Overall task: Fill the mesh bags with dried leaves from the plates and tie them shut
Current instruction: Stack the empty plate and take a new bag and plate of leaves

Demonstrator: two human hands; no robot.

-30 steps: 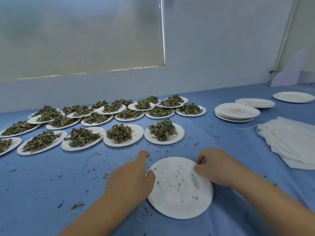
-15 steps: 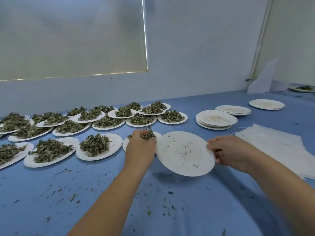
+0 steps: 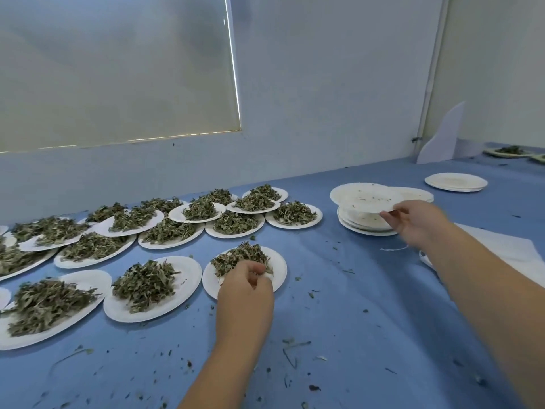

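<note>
Right hand (image 3: 413, 222), 2 o'clock, pinches rim of empty plate (image 3: 365, 197) just above stack (image 3: 362, 228), likely discarding it. Left hand (image 3: 244, 290), 12 o'clock, fingers curled into dried leaves (image 3: 236, 255) on nearest full plate (image 3: 280, 265). Hands well apart. Mesh bags (image 3: 507, 252) lie at 3 o'clock.

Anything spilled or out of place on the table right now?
Yes: dried leaf crumbs lie scattered over the blue tablecloth, mostly near the left hand. Several leaf plates in the back rows overlap. Nothing looks damaged.
</note>
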